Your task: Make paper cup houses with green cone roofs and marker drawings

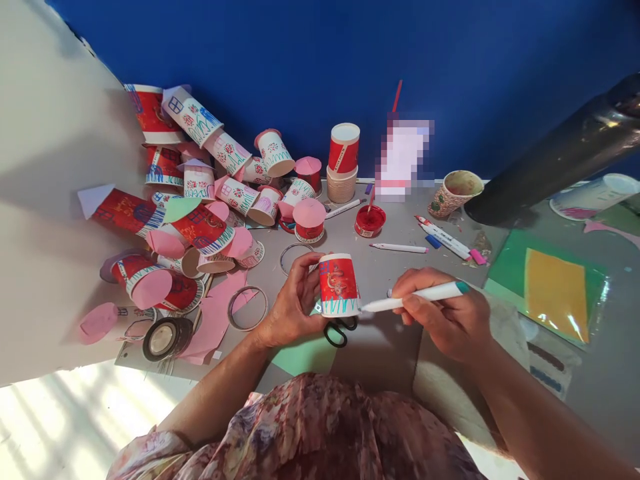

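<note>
- Head view: the left hand (295, 300) grips a red paper cup (339, 285) held upside down just above the table (390, 267), fingers curled round its left side; teal grass strokes line the cup's lower rim and blue marks show on its red wall.
- The right hand (445, 320) is closed around a white marker (415, 297) with a teal end, its tip just touching the cup's lower right edge.
- Black-handled scissors (339, 331) lie on the table right under the cup, over a sheet of pale green paper (305, 357).
- A small red pot (370, 221) sits open further back with red paint inside and a stick standing in it.
- A stack of plain paper cups (343, 163) stands behind it, the top one red and white and upside down.
- A patterned cup (456, 192) lies tilted on its side at right; what it holds cannot be made out.
- A heap of decorated cups (200, 193), red and white with pink paper cone tops, is piled at left, most tipped over.
- Loose cup rims (247, 309) and a tape roll (165, 338) lie near pink paper scraps.
- More markers (445, 239) rest beside the patterned cup.
- Green and yellow sheets in a glossy clear sleeve (550, 287) lie at right.
- The table is grey and matte; a deep blue wall (320, 60) rises behind it.
</note>
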Motion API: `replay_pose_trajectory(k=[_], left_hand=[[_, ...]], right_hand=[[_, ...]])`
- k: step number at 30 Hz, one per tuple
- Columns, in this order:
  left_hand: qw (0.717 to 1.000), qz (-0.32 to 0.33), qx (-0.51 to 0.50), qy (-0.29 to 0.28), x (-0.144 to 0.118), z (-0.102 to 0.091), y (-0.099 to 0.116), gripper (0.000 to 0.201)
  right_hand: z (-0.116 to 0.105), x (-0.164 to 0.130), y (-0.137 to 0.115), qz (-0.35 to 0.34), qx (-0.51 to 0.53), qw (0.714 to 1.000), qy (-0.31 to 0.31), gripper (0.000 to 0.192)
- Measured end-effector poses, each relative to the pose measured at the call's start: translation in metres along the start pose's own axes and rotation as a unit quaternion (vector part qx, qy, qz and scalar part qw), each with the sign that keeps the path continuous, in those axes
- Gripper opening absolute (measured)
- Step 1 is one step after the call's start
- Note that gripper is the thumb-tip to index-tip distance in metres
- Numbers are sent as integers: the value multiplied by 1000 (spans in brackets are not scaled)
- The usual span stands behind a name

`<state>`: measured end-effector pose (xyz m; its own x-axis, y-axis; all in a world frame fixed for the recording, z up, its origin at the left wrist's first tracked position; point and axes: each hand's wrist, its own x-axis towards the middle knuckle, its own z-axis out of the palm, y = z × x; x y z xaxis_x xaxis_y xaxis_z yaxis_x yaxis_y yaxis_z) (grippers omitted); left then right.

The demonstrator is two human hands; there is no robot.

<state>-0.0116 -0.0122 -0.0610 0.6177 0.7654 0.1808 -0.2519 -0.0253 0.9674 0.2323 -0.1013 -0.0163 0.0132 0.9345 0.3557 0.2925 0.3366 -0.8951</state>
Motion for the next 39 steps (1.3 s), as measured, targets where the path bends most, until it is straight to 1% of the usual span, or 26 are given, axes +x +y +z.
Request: replay_pose_trajectory(k=[1,4,7,8,11,12,14,18,23,26,27,31,32,35,36,39], left_hand=[[1000,2,5,4,0,0,-1,81],[1000,9,17,2,1,0,-1,80],[1000,10,17,-4,0,0,-1,81],[1000,11,14,-5,0,0,-1,82],[1000,5,2,-15,-1,-1,-2,83],[1000,3,-2,-17,-1,-1,-2,83],[1000,4,-7,-20,-2,-1,-1,83],[1000,-8,3,-17,-2,0,3,80],[999,-16,26,-19,-1,2,7,80],[999,-22,33,-18,-2,3,6,83],[999,-23,35,-18,-2,3,5,84],[999,-27,20,-18,-2,2,3,85],[999,-28,15,-18,-2,2,3,84],[999,-28,10,-21,-2,2,5,81],[999,-28,14,-21,-2,2,6,81],[999,-20,26,-13,-1,3,7,80]], right_hand=[[0,0,0,5,3,1000,3,11],[1,1,-1,20,6,999,40,13],[1,4,-3,34,46,998,14,17],[1,5,-4,34,57,998,17,18],[2,5,-5,16,65,995,70,16],[3,5,-5,10,64,995,77,15],[4,3,-5,10,56,997,57,16],[4,0,-2,33,48,998,-14,20],[3,0,-4,18,40,999,6,17],[2,0,-4,48,34,998,-38,22],[2,-1,-4,51,35,997,-40,22],[1,-2,-3,36,23,999,26,17],[1,-1,-2,37,21,999,27,16],[0,0,-3,44,29,999,-11,19],[0,0,-3,43,32,998,-12,20],[0,1,-3,35,32,998,39,21]])
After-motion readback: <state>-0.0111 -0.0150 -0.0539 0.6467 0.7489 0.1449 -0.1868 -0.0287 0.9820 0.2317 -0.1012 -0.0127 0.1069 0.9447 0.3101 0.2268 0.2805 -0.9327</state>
